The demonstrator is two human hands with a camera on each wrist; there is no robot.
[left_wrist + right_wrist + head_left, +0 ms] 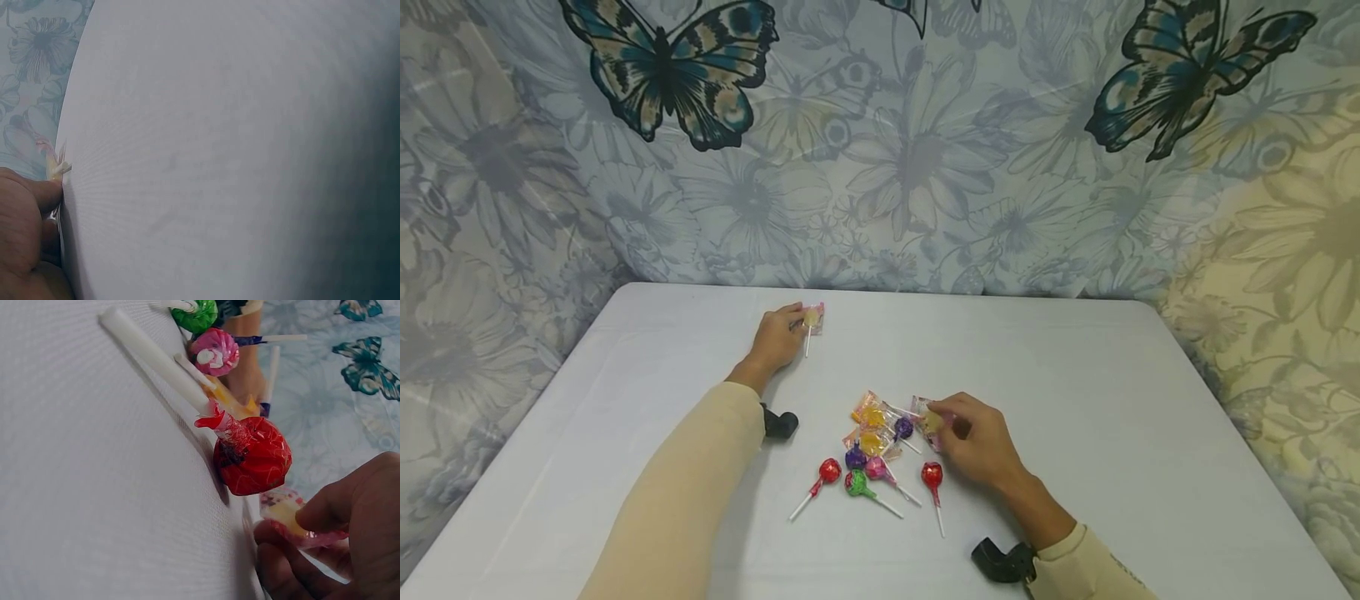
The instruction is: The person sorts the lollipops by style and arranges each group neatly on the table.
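Wrappers (pixel 818 328): yellow lollipops (pixel 811 317) inside
Left hand (pixel 777 340): pinching one, beyond green lollipop (pixel 855 482)
Right hand (pixel 985 437): pinching another, right of it

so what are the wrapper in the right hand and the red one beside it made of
The held wrapper looks like clear, shiny plastic film: yellow candy shows through. The red wrapper seems glossy plastic or foil, from creases and highlights.

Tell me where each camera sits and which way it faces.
Head: on the head, facing forward and down at the table; left fingers, right fingers, both sleeves show.
Left wrist: worn there, facing table and backdrop; left fingers show.
Right wrist: worn there, facing a red lollipop; right fingers, left arm show.
Shared: head and right wrist both show that lollipop.
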